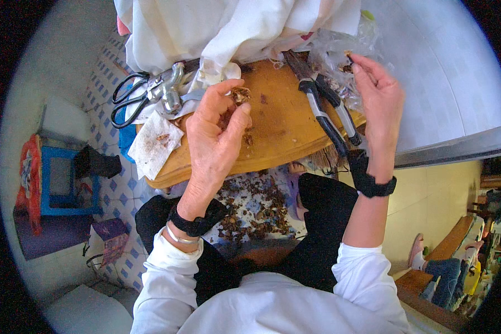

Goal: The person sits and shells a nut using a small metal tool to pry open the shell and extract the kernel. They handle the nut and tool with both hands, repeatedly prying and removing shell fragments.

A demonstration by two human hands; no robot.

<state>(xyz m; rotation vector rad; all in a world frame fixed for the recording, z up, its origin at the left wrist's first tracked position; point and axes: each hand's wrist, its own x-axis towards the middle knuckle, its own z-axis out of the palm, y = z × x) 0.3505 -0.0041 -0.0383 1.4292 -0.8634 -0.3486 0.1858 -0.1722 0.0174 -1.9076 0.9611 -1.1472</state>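
Observation:
My left hand (217, 129) holds a small brown, rough-shelled piece (239, 96) between thumb and fingers, above a round-edged wooden table (271, 125). It looks like a broken nut shell, but I cannot tell for certain. At the right, my right hand (378, 89) pinches a small dark bit (349, 57) over a clear plastic bag (338, 46). Pliers or cutters with black-and-white taped handles (327, 110) lie between the hands, their jaws hidden. Black-handled scissors (129, 100) and a metal fitting (173, 89) rest at the table's left.
White cloth (242, 29) covers the far side. A soiled paper napkin (155, 144) lies on the left edge. Brown debris (250, 208) is scattered below between the knees. A white wall (442, 75) stands at right; another person's legs (442, 275) show at lower right.

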